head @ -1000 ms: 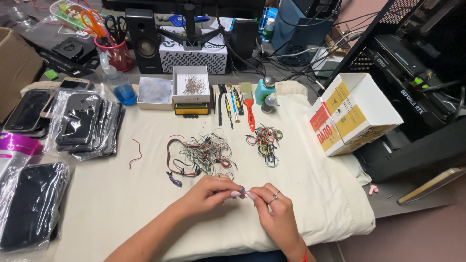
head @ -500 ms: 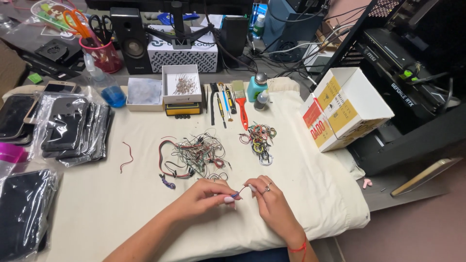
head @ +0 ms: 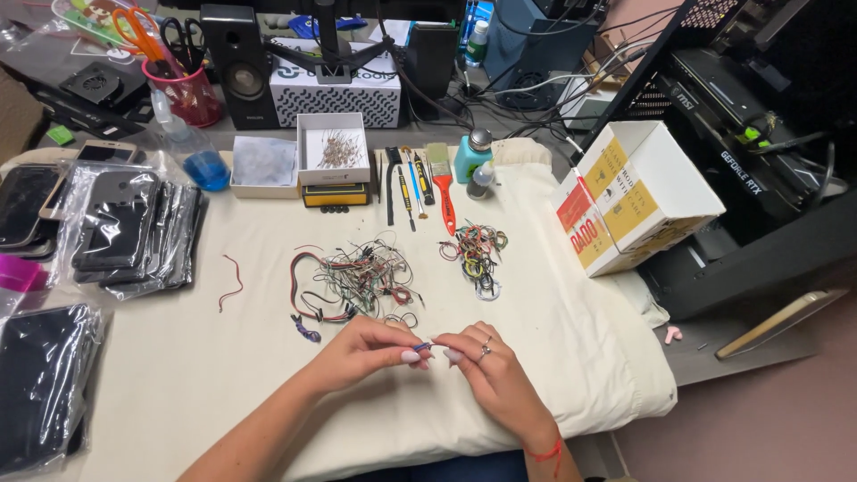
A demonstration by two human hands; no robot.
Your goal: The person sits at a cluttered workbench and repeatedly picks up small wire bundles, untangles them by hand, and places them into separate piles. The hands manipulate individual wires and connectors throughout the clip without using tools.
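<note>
Shifted a little since the earlier frame – both hands sitting slightly lower and more central on the cream cloth, still meeting fingertip to fingertip. Pinched between them, a short bit of blue wire, long axis running roughly left to right, bridging the gap from the left hand to the right hand. Both closed narrowly on it, thumb and forefinger each, neither clearly nearer – wire lying dead between the two, near the front edge of the cloth. Just beyond the left hand's knuckles, the tangled pile of wires; farther up and to the right, well apart from the right hand, the smaller coloured wire bundle. Hard to make out – the wire's ends, buried under the fingertips; whether bare, stripped or fitted with a connector, cannot tell. Also cut off: both forearms at the bottom edge
</note>
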